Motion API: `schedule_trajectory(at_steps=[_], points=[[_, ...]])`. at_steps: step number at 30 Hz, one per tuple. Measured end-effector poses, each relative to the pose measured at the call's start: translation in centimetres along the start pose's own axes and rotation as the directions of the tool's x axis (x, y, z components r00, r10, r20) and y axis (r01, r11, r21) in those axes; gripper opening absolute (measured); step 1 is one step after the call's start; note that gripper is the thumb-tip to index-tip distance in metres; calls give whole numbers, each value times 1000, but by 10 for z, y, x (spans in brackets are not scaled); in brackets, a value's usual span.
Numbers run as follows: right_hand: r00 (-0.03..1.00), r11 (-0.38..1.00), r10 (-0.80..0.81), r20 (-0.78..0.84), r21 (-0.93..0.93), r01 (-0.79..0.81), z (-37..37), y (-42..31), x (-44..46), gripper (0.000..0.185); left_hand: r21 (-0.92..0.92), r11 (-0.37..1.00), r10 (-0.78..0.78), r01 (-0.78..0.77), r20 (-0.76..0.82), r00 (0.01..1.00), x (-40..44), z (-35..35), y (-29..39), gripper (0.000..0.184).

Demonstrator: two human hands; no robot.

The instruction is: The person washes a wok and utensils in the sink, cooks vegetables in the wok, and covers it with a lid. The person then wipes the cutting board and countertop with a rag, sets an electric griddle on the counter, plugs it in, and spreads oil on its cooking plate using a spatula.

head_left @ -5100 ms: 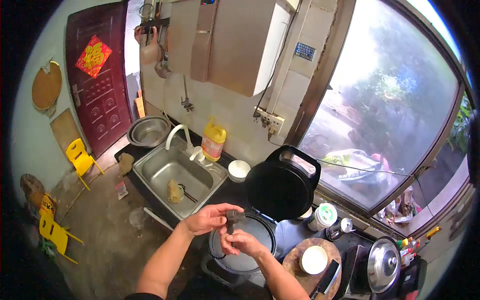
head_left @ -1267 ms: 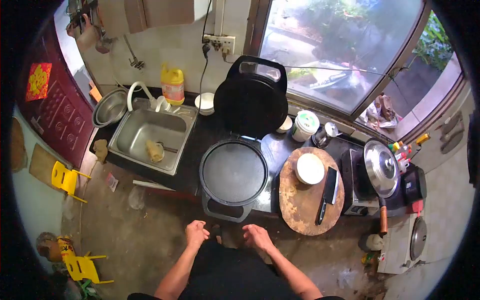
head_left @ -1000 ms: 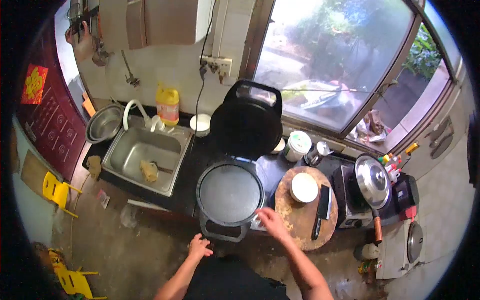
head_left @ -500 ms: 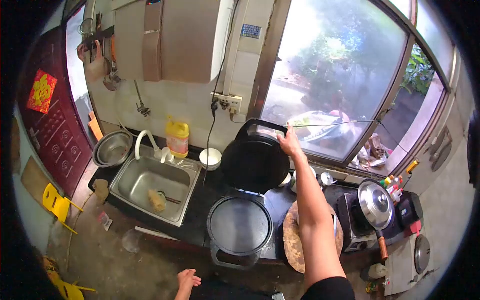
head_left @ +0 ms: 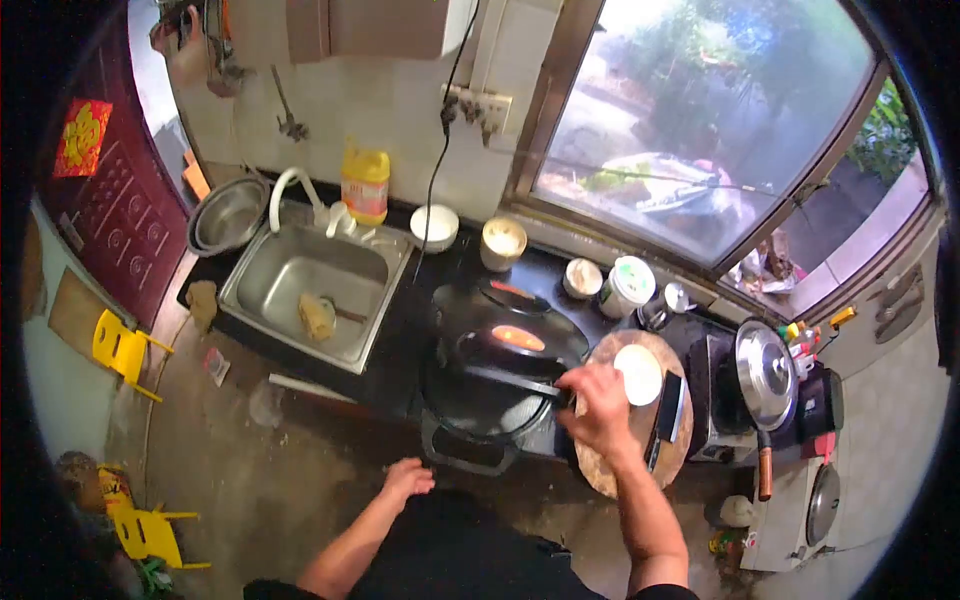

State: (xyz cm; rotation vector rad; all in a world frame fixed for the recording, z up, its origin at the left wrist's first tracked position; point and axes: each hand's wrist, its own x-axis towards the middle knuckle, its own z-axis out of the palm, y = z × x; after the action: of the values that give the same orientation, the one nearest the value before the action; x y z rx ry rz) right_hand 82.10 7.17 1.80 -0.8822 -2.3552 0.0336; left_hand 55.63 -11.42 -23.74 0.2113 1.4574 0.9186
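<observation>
At the centre of the frame, the right hand (head_left: 597, 408) has its fingers clamped on the lid (head_left: 475, 345), tilted over the pan (head_left: 462, 405) on the worktop (head_left: 392, 385). The left hand (head_left: 408, 482), lower centre, hangs empty, fingers loosely apart.

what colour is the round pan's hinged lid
Black, with an orange patch on top; the lid shows in the head view.

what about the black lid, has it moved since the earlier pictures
Yes. Judged against the window, the black lid has swung away from it, down toward the person, and now slants over the round pan.
</observation>
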Motion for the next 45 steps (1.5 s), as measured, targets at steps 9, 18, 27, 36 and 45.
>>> schedule_trajectory(at_steps=[9,18,27,36,45], points=[[992,998,-30,122,-43,35,90,-39,-109,25,-108,994,36,-24,105,994,11,25,7,25],[992,993,-40,-118,108,53,31,-7,-21,47,-140,989,-35,44,66,997,5,9,1,35],[844,975,213,-492,46,-219,20,118,174,32,167,980,118,-108,-51,992,2,-20,-23,28],[843,862,503,-189,46,-504,45,172,221,80,358,900,242,-250,69,968,-28,-24,-6,20],[892,906,290,-347,399,-140,91,25,87,43,203,854,436,-479,223,872,-30,38,78,22]])
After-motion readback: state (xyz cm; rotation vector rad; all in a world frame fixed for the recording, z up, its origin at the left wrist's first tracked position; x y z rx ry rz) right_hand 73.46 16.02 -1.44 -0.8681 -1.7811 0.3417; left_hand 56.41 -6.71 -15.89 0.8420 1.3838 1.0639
